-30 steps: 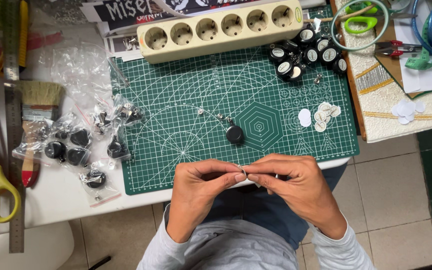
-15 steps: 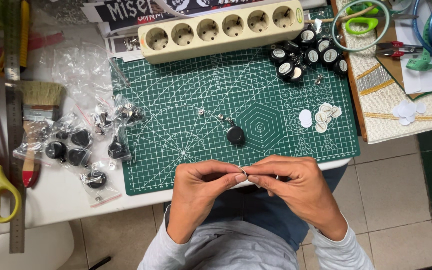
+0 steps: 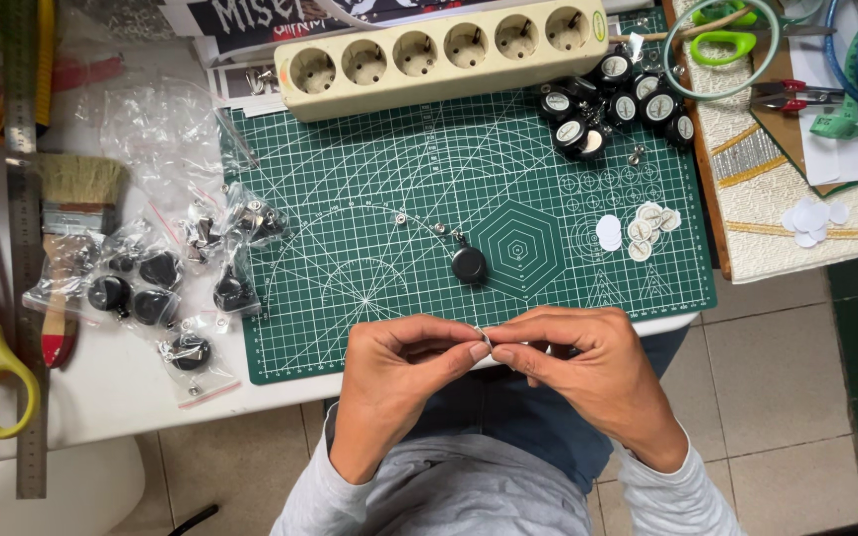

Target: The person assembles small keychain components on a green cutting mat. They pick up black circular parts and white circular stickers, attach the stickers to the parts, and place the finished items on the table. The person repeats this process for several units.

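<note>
Both hands meet at the near edge of the worktop (image 3: pixel 101 397), just in front of the green cutting mat (image 3: pixel 369 199). Our left hand (image 3: pixel 404 372) and right hand (image 3: pixel 583 372) face each other, thumb and forefinger tips almost touching. Between them we pinch a small metal ring (image 3: pixel 486 338); it is thin and pale, and its exact form is too small to tell. The fingers of both hands are pressed together on it, left from one side and right from the other, so neither hand is nearer than the other.

The ring sits at the midpoint, just off the mat's near edge, over our lap rather than resting on anything. Whether a thin cord runs from it we cannot tell.

Straight ahead of the pinch, near but apart, a black round reel (image 3: pixel 469 264) lies on the mat. From it a short chain of small metal bits (image 3: pixel 419 220) trails away to the left, so its long axis runs up-left across the mat.

Further off:
- black reels with pale faces (image 3: pixel 616 99) clustered at the far right corner
- white paper discs (image 3: pixel 636 230) right of the hexagon print
- a cream power strip (image 3: pixel 439 52) along the far edge
- clear bags of black parts (image 3: pixel 166 288) left of the mat
</note>
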